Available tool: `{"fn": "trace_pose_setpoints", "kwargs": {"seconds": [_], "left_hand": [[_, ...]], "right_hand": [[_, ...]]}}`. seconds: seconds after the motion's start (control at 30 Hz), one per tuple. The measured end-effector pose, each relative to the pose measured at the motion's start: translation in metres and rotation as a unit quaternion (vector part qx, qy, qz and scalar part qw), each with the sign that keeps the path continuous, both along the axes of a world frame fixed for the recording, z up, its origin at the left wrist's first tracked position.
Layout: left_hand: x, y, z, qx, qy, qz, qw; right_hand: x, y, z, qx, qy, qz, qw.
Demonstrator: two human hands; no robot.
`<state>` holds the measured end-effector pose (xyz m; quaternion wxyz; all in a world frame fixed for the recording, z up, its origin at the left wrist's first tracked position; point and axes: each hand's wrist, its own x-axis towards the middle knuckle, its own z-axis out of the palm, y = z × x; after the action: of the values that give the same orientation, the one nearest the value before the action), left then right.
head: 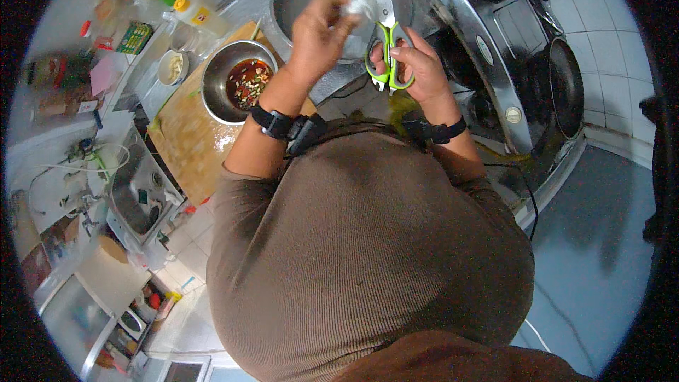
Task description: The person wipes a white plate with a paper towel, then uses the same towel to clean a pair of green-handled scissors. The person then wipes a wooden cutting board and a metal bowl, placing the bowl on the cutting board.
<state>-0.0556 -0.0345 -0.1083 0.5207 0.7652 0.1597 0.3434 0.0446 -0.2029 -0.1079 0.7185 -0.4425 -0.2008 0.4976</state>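
My left hand [321, 32] pinches a white, crumpled thing [358, 5], blurred, perhaps tissue or thin plastic, above a wide metal basin [289, 2]. In my right hand [424, 69] is a pair of kitchen scissors [390, 53] with green and grey handles. The blades point away from me over the basin's right part and look nearly closed, beside the white thing. Below and left of my left hand, a steel bowl [215, 90] of dark red sauce with chopped pieces stands on a wooden cutting board [185, 143].
A small bowl [173, 68] with pale pieces stands left of the board, near bottles with yellow caps [183, 6]. Farther left is a sink [138, 191]. On the right are a stove's steel front with knobs [513, 114] and a dark pan [566, 87].
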Motion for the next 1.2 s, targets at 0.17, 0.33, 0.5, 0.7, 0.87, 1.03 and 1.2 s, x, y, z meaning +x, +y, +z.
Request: {"fn": "trace_pose_setpoints", "kwargs": {"seconds": [0.17, 0.33, 0.5, 0.7, 0.87, 1.03, 1.2], "left_hand": [[0.006, -0.019, 0.015, 0.333, -0.092, 0.003, 0.938], [0.02, 0.017, 0.004, 0.323, -0.099, 0.089, 0.937], [0.022, 0.073, 0.006, 0.265, -0.076, 0.141, 0.951], [-0.01, 0.025, -0.004, -0.114, 0.009, 0.022, 0.993], [-0.025, -0.026, -0.009, -0.338, -0.003, -0.201, 0.919], [-0.034, -0.029, -0.008, -0.242, 0.024, -0.183, 0.953], [-0.041, -0.03, -0.012, -0.184, 0.053, -0.159, 0.969]], "right_hand": [[-0.008, 0.008, 0.002, -0.015, -0.06, 0.037, 0.997], [-0.02, 0.001, 0.012, -0.034, -0.073, 0.078, 0.994], [-0.025, 0.0, 0.016, -0.014, -0.104, 0.118, 0.987], [-0.012, 0.002, 0.015, 0.024, -0.018, 0.037, 0.999], [-0.013, 0.009, 0.004, 0.013, 0.03, -0.016, 0.999], [-0.022, 0.013, -0.005, 0.001, -0.033, -0.065, 0.997], [-0.02, 0.008, -0.003, -0.062, -0.109, -0.054, 0.991]]}}
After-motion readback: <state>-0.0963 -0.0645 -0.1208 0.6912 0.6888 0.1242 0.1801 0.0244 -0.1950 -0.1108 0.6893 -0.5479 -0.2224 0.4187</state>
